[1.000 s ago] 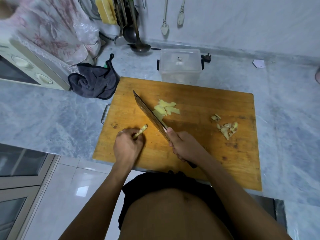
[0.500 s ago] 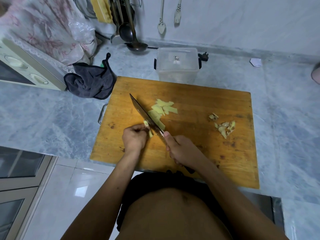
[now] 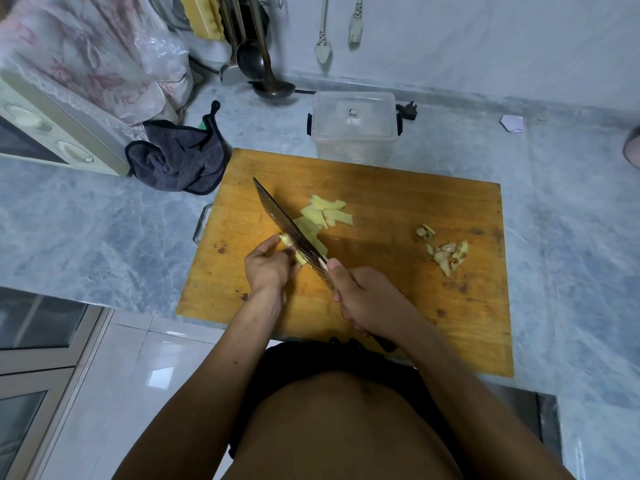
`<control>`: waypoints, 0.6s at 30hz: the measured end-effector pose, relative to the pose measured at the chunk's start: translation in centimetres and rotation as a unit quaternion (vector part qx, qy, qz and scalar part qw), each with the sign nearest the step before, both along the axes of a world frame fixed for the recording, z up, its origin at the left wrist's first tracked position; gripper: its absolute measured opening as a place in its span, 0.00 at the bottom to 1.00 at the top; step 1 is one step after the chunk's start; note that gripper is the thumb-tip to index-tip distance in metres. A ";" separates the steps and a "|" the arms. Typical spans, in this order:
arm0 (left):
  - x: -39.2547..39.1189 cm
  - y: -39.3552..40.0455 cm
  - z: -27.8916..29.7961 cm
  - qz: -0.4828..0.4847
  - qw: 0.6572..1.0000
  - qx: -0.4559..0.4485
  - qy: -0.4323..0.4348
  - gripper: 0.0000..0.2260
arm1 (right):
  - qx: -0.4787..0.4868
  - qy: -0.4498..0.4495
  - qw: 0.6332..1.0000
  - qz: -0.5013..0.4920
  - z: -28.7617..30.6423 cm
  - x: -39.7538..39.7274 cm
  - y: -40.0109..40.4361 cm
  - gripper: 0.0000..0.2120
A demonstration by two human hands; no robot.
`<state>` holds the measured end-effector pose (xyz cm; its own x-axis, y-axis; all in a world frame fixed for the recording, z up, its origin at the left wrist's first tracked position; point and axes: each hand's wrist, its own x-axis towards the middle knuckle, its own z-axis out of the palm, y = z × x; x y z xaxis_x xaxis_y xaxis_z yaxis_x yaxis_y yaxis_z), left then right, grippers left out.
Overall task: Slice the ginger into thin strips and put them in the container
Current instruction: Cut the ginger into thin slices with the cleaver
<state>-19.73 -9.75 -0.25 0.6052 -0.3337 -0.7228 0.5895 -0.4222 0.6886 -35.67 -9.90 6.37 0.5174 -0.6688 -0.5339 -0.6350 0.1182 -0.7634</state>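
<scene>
Head view, looking down: a grey marbled bench (image 3: pixel 86 216) is seen running along a wall, and on it a large wooden cutting board (image 3: pixel 398 306) is laid, directly before the person. Just beyond the far edge of the board, a clear plastic container (image 3: pixel 353 128) is set with its lid on; what it holds cannot be made out. A dark cloth (image 3: pixel 176 157) is bunched beside the board's far left corner, next to a cream oven (image 3: pixel 52 133).

A cleaver (image 3: pixel 287 230) is gripped at the handle by the right hand (image 3: pixel 363 296), the fingers wrapped round it, the blade angled away and to the left. A ginger piece (image 3: pixel 289 245) is pinched against the board by the left hand (image 3: pixel 268 268), fingers curled, with the blade resting right against it.

Flat ginger slices (image 3: pixel 327 214) are piled just right of the blade. Peel scraps (image 3: pixel 446 252) are heaped well apart, toward the board's right side.

Progress is judged to be early to middling: peeling appears finished and slabs are cut, but thin strips are not yet seen, and nothing is seen being moved to the container, which would need opening first.
</scene>
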 end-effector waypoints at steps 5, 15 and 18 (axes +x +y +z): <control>-0.1 -0.1 -0.3 0.002 1.000 0.005 -0.003 0.16 | 0.008 0.013 1.000 0.000 0.2 0.1 -0.1 0.29; 1.0 -0.3 -1.4 -0.150 0.977 0.068 -0.138 0.13 | 0.018 0.000 1.000 -0.010 0.0 -0.6 -0.3 0.30; 1.2 -0.1 -1.2 -0.276 0.925 0.084 -0.248 0.16 | 0.009 -0.014 0.999 -0.043 -0.1 -1.6 -0.7 0.30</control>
<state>-18.49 -9.84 -1.41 0.6475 -0.5987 -0.4714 -0.1190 -0.6905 0.7135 -37.32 -10.64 6.30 0.4730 -0.7019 -0.5326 -0.6008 0.1852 -0.7777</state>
